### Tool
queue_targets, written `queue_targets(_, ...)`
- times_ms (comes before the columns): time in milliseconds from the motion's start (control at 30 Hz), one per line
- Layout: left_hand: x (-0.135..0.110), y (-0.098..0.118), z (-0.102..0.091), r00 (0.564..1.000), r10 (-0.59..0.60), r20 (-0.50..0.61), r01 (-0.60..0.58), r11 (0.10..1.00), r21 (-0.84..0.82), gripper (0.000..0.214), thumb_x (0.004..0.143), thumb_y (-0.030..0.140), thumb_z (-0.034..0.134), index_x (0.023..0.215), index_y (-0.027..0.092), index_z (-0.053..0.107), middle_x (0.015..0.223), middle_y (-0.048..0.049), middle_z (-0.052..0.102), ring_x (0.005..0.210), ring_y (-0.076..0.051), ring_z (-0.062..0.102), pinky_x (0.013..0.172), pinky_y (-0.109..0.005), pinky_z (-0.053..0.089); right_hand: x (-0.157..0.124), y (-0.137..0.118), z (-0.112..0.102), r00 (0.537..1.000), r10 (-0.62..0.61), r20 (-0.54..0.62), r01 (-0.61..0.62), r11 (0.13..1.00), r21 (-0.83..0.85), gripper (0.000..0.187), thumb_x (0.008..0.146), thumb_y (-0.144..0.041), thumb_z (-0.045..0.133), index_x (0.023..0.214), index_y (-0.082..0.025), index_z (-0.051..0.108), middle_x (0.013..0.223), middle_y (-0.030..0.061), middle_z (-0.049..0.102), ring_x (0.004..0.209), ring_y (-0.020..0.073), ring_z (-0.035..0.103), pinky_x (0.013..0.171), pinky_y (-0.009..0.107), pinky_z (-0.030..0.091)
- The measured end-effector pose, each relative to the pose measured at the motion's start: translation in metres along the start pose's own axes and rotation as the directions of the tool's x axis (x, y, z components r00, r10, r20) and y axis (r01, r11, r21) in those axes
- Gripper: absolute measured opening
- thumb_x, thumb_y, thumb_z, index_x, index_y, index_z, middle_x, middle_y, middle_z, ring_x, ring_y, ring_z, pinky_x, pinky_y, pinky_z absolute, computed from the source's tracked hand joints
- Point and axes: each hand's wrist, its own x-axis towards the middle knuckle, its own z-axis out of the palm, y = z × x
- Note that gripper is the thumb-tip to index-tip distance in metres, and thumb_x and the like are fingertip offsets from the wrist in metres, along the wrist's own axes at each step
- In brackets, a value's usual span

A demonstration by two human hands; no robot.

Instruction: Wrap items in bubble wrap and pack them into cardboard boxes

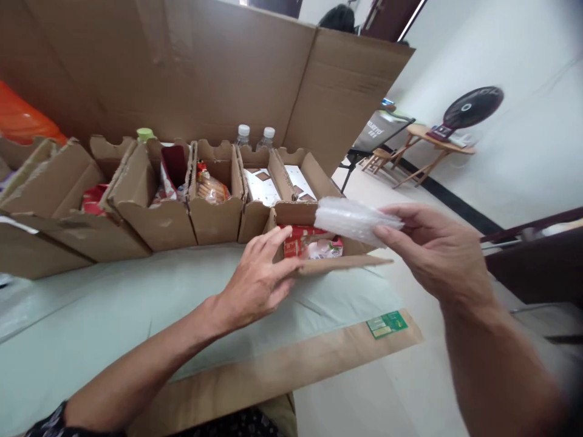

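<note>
My right hand [428, 249] pinches a folded piece of translucent bubble wrap [348, 218] between thumb and fingers. The wrap is above the right side of a small open cardboard box [296, 213]. Inside that box lie a red printed packet [295, 244] and a white-and-pink wrapped item [325, 247]. My left hand [257, 276] is at the box's left front corner, fingers apart and holding nothing. Whether its fingertips touch the cardboard, I cannot tell.
Behind stands a row of cardboard bins [216, 215] with snack packets and white boxes [262, 187]. Two clear bottles [243, 135] and a tall cardboard panel [204, 73] rise at the back. A pale green cloth [191, 273] covers the table; a fan [467, 108] stands far right.
</note>
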Motion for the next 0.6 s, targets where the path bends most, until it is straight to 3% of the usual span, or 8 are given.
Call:
queue_targets(100,-0.003,0.001,0.009,0.998,0.017,-0.061,-0.021,0.997,-0.069,0.019,0.092,0.008,0.060,0.103,0.020,0.072,0.156,-0.0174,0.045,0.148,-0.036,0.041,0.115,-0.058,0.043,0.013,0.012,-0.011,0.977,-0.014,0.211,0.054,0.981,-0.188,0.030,0.087,-0.050,0.070,0.097,-0.023,0.076,0.091,0.0030,0.077,0.076,0.0182,0.065,0.069,0.034,0.050)
queue_targets(167,-0.006,0.002,0.012,0.995,0.010,-0.103,-0.020,0.995,-0.098,0.022,0.092,0.005,0.060,0.104,0.019,0.071,0.156,-0.0177,0.043,0.148,-0.036,0.040,0.114,-0.059,0.044,0.019,0.016,-0.013,0.942,-0.020,0.336,0.091,0.976,-0.196,0.026,0.087,-0.047,0.068,0.096,-0.024,0.075,0.090,0.0020,0.077,0.074,0.0188,0.066,0.068,0.033,0.050)
queue_targets(267,-0.006,0.000,0.016,0.990,-0.001,-0.138,-0.016,0.992,-0.123,0.026,0.090,0.001,0.060,0.106,0.020,0.068,0.157,-0.0165,0.041,0.148,-0.036,0.041,0.114,-0.059,0.044,0.028,0.015,0.000,0.862,-0.035,0.506,0.137,0.977,-0.165,0.022,0.091,-0.041,0.065,0.100,-0.024,0.076,0.091,0.0024,0.079,0.075,0.0194,0.068,0.069,0.031,0.052)
queue_targets(333,-0.005,-0.002,0.018,0.990,-0.004,-0.141,-0.014,0.992,-0.127,0.028,0.090,0.000,0.060,0.107,0.020,0.067,0.157,-0.0148,0.041,0.147,-0.035,0.041,0.115,-0.059,0.043,0.034,0.011,0.019,0.796,-0.069,0.601,0.233,0.952,-0.200,0.021,0.092,-0.032,0.063,0.105,-0.023,0.077,0.095,0.0036,0.080,0.080,0.0212,0.070,0.073,0.032,0.051)
queue_targets(400,-0.004,-0.004,0.020,0.990,-0.004,-0.139,-0.013,0.992,-0.124,0.027,0.090,0.001,0.060,0.107,0.021,0.067,0.157,-0.0134,0.042,0.147,-0.034,0.041,0.116,-0.057,0.043,0.039,0.006,0.044,0.685,-0.097,0.722,0.373,0.898,-0.232,0.021,0.089,-0.022,0.064,0.105,-0.024,0.078,0.096,0.0038,0.080,0.086,0.0227,0.071,0.076,0.032,0.049)
queue_targets(533,-0.007,-0.003,0.023,0.989,-0.008,-0.149,-0.007,0.995,-0.104,0.029,0.089,0.000,0.061,0.108,0.021,0.068,0.157,-0.0117,0.042,0.148,-0.032,0.041,0.118,-0.054,0.041,0.048,-0.001,0.098,0.396,-0.029,0.918,0.544,0.813,-0.209,0.023,0.089,-0.010,0.060,0.093,-0.020,0.080,0.086,0.0050,0.079,0.073,0.0190,0.067,0.060,0.028,0.038)
queue_targets(600,-0.007,-0.002,0.024,0.988,-0.013,-0.154,-0.002,0.995,-0.098,0.030,0.089,0.000,0.061,0.110,0.022,0.068,0.159,-0.0105,0.040,0.148,-0.031,0.040,0.119,-0.053,0.041,0.052,-0.001,0.115,0.339,0.009,0.941,0.585,0.781,-0.218,0.025,0.090,-0.006,0.056,0.090,-0.017,0.079,0.086,0.0077,0.078,0.068,0.0180,0.065,0.056,0.028,0.033)
